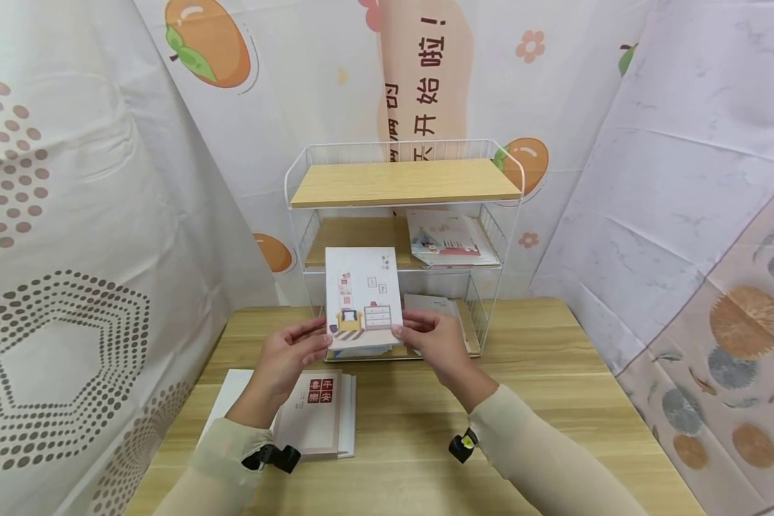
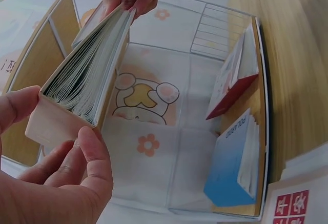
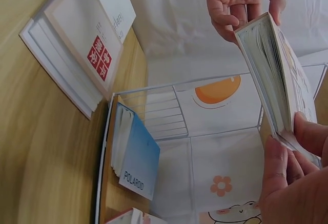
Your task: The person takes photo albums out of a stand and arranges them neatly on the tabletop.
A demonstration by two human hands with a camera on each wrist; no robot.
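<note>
Both hands hold up a thick photo album (image 1: pixel 363 287) in front of the wire rack. Its pale cover carries a drawing of a yellow armchair and a chest of drawers. My left hand (image 1: pixel 297 347) grips the left edge near the lower corner, thumb on one side and fingers on the other. My right hand (image 1: pixel 433 342) pinches the opposite edge. In the left wrist view the album's page block (image 2: pixel 89 73) faces up, its leaves slightly fanned between the covers. The right wrist view shows the right thumb and fingers clamping one end of the album (image 3: pixel 269 70).
The white wire rack has a bare-looking top board (image 1: pixel 406 180). Albums (image 1: pixel 451 236) lie on its middle shelf at right. Below are a blue POLAROID album (image 2: pixel 236 162) and a red-edged album (image 2: pixel 238 75). More albums (image 1: pixel 309 416) lie stacked on the wooden table (image 1: pixel 516 401), front left.
</note>
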